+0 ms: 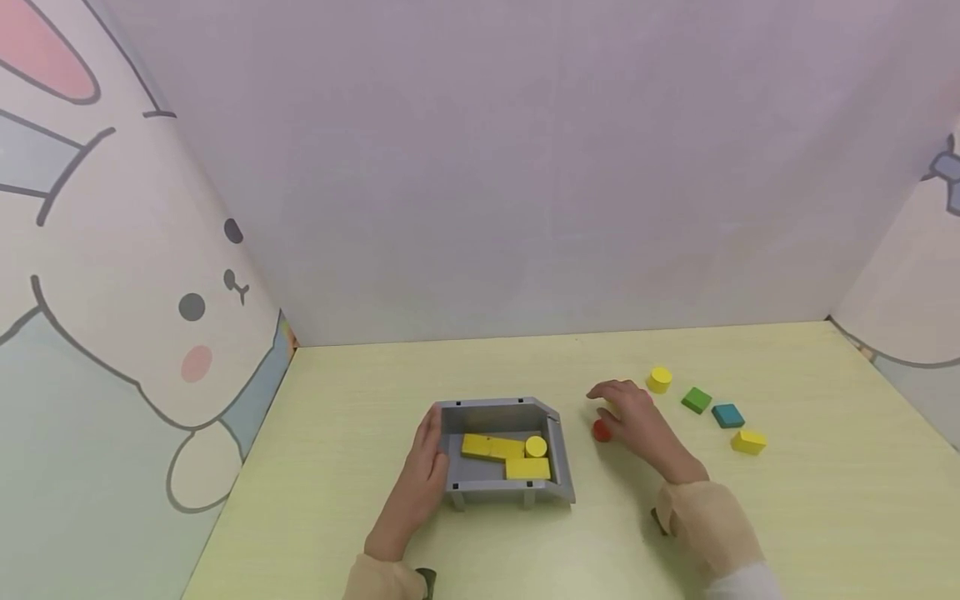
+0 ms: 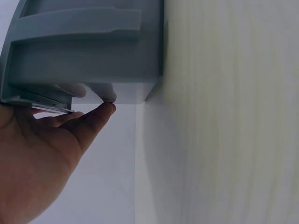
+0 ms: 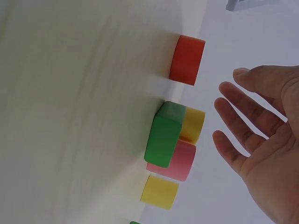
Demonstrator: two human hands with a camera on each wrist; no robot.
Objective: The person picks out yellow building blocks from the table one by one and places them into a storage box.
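Note:
A grey plastic bin point(image 1: 489, 485) stands on the table and holds a long yellow block point(image 1: 483, 447), a yellow cylinder point(image 1: 536, 447) and another yellow block point(image 1: 527, 469). My left hand point(image 1: 422, 475) rests along its left end; in the left wrist view the fingertips touch the bin's wall. To the right, my right hand point(image 1: 637, 427) hovers above loose blocks with fingers spread and holding nothing. Below it lies a red cylinder point(image 3: 187, 60), beside a green block point(image 3: 163, 140), a yellow piece point(image 3: 192, 125) and a pink piece point(image 3: 183, 161). From the head, the hand hides most of these.
Farther right lie a yellow cylinder point(image 1: 659, 380), a green block point(image 1: 697, 400), a teal block point(image 1: 728, 416) and a yellow block point(image 1: 748, 442). A pale wall point(image 1: 555, 183) backs the table, and a wall with a rabbit picture point(image 1: 150, 250) borders its left side.

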